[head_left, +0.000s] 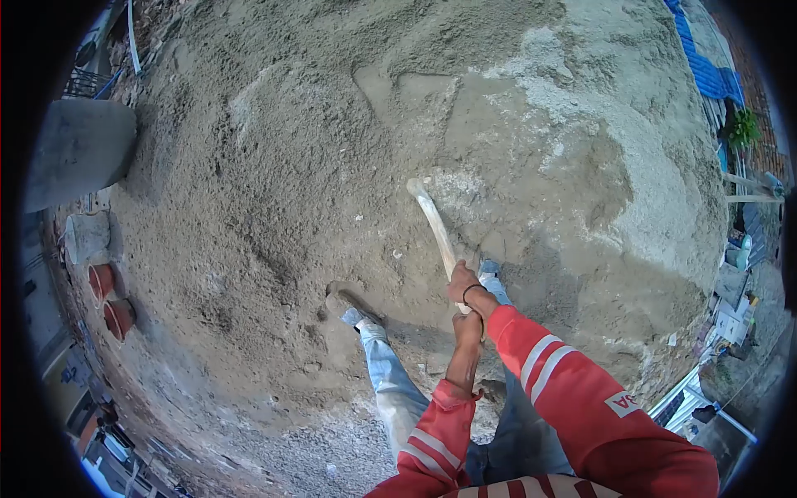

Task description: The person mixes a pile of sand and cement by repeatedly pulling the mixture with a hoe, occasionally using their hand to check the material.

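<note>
A pale wooden hoe handle (438, 228) slants away from me over the grey-brown sand (290, 183). Its far end thickens and meets the sand; the blade cannot be made out there. My right hand (466, 282), with a dark band at the wrist, is wrapped around the handle's lower part. Just behind it, my left hand (468, 326) is closed around the near end, close to the right wrist. Both arms reach forward in red sleeves with white stripes. My feet stand apart on the sand, the left shoe (342, 303) partly covered by it.
Whitish powder (656, 183) lies over the sand at right. At left are two reddish buckets (119, 319), a pale container (87, 237) and a large grey curved object (91, 149). Blue sheeting (706, 62) and clutter line the right edge. Gravel (332, 452) lies near my feet.
</note>
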Motion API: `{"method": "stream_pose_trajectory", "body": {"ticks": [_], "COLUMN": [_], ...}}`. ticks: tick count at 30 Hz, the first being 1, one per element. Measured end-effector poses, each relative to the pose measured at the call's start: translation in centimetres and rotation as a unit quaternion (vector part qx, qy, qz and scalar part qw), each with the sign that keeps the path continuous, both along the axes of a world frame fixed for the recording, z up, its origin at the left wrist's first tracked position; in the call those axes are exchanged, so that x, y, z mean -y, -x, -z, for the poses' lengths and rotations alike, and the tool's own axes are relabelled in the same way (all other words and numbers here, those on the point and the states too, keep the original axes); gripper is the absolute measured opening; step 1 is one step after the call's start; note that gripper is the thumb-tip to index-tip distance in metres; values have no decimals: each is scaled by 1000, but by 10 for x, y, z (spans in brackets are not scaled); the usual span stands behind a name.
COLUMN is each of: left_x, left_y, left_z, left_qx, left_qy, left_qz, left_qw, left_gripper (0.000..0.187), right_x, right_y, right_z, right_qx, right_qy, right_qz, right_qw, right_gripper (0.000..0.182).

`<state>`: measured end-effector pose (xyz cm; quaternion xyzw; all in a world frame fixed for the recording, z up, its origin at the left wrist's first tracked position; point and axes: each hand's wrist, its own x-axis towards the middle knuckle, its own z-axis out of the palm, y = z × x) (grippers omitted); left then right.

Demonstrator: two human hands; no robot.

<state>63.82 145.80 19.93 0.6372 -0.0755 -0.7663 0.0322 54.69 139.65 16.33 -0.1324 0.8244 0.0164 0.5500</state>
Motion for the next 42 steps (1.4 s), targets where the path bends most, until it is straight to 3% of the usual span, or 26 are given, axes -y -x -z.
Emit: {"method": "stream_pose_trajectory", "body": {"ticks": [1,3,4,8,10,11,13,15,17,19,20,22,25,26,28,29,30,32,33,35,36,37,40,42], "left_x": [16,53,74,154,176,170,193,185,172,172,167,162,168,169,169,163,166,164,154,154,157,162,191,216], "left_y": [-6,-18,-26,-91,-147,-186,-271,-374,-484,-581,-630,-688,-724,-715,-680,-656,-612,-517,-475,-372,-318,-260,-95,2], "left_z": [-6,-11,-12,-28,-49,-50,-113,-152,-181,-199,-199,-211,-221,-222,-208,-193,-184,-158,-129,-96,-78,-64,-10,40], "left_qx": [2,-1,-8,-91,-64,-105,-95,-51,37,157,211,295,327,321,289,262,235,187,148,80,53,-3,-103,-139], "left_qy": [39,23,6,-30,14,7,-3,98,230,267,244,222,228,230,269,318,309,326,331,254,247,238,257,266], "left_qz": [20,19,28,-41,121,90,138,223,305,423,504,598,609,610,567,566,512,408,346,282,249,170,104,64], "left_qw": [999,1000,1000,995,991,990,986,968,923,852,801,711,686,687,723,714,766,832,866,922,935,956,955,952], "left_gripper": [17,14,12,13,15,18,20,23,24,21,19,20,20,20,22,24,23,25,28,21,19,18,16,10], "right_x": [13,42,48,103,133,147,157,167,181,190,192,183,186,188,192,201,206,208,221,246,259,271,291,291], "right_y": [-3,-4,-13,-61,-99,-123,-172,-231,-316,-416,-450,-523,-550,-541,-498,-464,-431,-364,-323,-230,-187,-143,-24,34], "right_z": [-4,-5,2,-11,-35,-46,-22,3,12,-16,-31,-20,-52,-56,-61,-67,-57,-23,-14,-30,-29,-29,-16,-5], "right_qx": [1,159,170,210,242,245,269,287,324,395,434,481,495,490,481,448,418,254,125,3,-6,-29,-154,-244], "right_qy": [2,-44,-7,60,61,60,72,131,84,43,-45,-103,-41,-39,43,51,72,134,192,231,257,265,286,225], "right_qz": [-9,57,150,434,532,582,588,608,563,532,497,508,491,494,430,396,416,267,205,153,187,190,109,16], "right_qw": [1000,985,974,874,809,773,759,728,756,748,750,707,716,717,763,800,804,920,952,961,948,945,939,943], "right_gripper": [69,51,45,27,23,22,22,22,20,19,23,25,26,26,26,24,24,24,22,23,41,40,38,46]}}
